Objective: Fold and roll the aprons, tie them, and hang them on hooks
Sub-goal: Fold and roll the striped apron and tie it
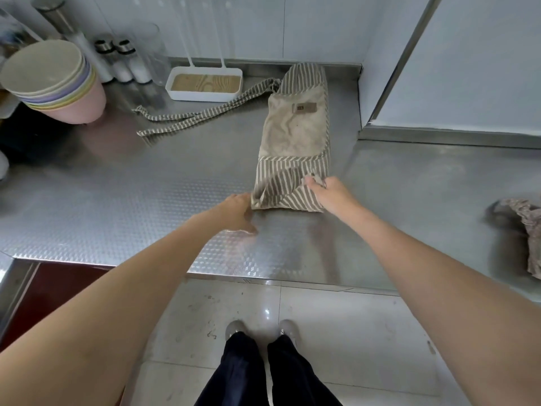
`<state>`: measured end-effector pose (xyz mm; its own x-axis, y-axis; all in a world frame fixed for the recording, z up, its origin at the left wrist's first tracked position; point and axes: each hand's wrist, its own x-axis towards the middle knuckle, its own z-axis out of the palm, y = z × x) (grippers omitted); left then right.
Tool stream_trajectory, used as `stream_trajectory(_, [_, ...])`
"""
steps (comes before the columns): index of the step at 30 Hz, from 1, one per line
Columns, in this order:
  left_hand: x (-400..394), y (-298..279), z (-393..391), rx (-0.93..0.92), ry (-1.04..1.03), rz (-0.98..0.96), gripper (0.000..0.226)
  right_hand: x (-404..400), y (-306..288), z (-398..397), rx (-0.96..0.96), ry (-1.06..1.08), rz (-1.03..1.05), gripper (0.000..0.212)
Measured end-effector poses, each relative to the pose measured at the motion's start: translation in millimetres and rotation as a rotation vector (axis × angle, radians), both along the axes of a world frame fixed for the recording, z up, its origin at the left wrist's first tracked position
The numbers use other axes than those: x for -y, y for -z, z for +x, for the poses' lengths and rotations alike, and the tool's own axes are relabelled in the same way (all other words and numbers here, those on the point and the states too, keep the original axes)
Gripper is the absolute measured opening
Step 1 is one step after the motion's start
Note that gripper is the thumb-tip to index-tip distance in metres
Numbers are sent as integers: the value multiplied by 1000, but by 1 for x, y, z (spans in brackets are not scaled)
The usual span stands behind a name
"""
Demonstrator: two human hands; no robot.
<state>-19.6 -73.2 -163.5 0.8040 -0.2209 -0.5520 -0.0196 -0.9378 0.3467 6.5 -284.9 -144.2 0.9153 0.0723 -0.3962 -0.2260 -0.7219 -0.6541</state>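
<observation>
1 tray [175, 89] w/ sand-like fill, stacked bowls [55, 83]

Apron [294, 136] is done in beige with brown-and-cream stripes, ties [187, 118] striped the same. Counter [117, 186] is finished in embossed silver. Bowls [55, 83] are stacked in pastel pink, purple, green.

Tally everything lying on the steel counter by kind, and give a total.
Aprons: 2, the striped apron held at its near end by the left hand and right hand, and a crumpled apron at the right edge
Bowl stacks: 1
Shakers: 2
White trays: 1
Total: 6
</observation>
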Motion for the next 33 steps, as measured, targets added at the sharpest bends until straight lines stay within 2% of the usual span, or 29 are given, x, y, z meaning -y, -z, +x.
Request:
stream_trajectory(2, [3, -2, 1, -129, -256, -215, 61, -2, -1, 11, -89, 58, 73, 45])
stream_trajectory(3, [6, -4, 3, -135, -342, -263, 55, -3, 3, 14, -142, 84, 94, 43])
stream_trajectory(5, [10, -5, 7, -63, -395, -174, 42, -5, 9, 14, -260, 147, 127, 44])
stream_trajectory(7, [13, -7, 9, 25, -404, -47, 42, -8, 13, 14, -308, 184, 128, 45])
stream_trajectory(9, [17, -9, 11, 57, -437, 2, 43, -9, 20, 17, -284, 208, 90, 43])
stream_trajectory(11, [21, -12, 11, 167, -452, 97, 29, -9, 23, 18, -250, 218, 20, 44])
stream_trajectory(13, [26, -16, 5, 460, -318, 215, 28, -8, 25, 18, -244, 220, -6, 46])
stream_trajectory(15, [33, -14, 0, 794, 9, 86, 26, -7, 27, 19, -264, 232, 18, 46])
stream_trajectory(16, [37, -11, -2, 851, 183, -11, 27, -6, 27, 19, -290, 256, 49, 46])
stream_trajectory(17, [41, -8, -4, 766, 323, -62, 32, -5, 26, 19, -312, 276, 78, 46])
stream_trajectory(19, [50, -2, -6, 461, 406, 110, 49, -5, 20, 18, -285, 265, 42, 45])
stream_trajectory(21, [54, 3, -2, 419, 397, 283, 59, -3, 15, 16, -82, 171, -220, 41])
stream_trajectory(23, [56, 7, 1, 431, 392, 365, 61, 0, 6, 11, 287, 2, -514, 32])
stream_trajectory(25, [57, 6, 4, 413, 386, 357, 61, 1, 5, 5, 689, -270, -589, 25])
stream_trajectory(26, [56, 7, 6, 403, 382, 360, 61, 3, 8, 3, 829, -388, -578, 24])
stream_trajectory(27, [57, 6, 6, 403, 390, 370, 61, 3, 11, 0, 867, -513, -589, 26])
stream_trajectory(29, [58, 4, 6, 414, 412, 377, 58, 3, 17, -7, 591, -664, -636, 37])
stream_trajectory(31, [58, 4, 7, 438, 425, 383, 49, 3, 21, -4, 256, -669, -610, 50])
stream_trajectory(33, [57, 1, 10, 446, 436, 370, 44, 2, 19, 3, 151, -621, -514, 56])
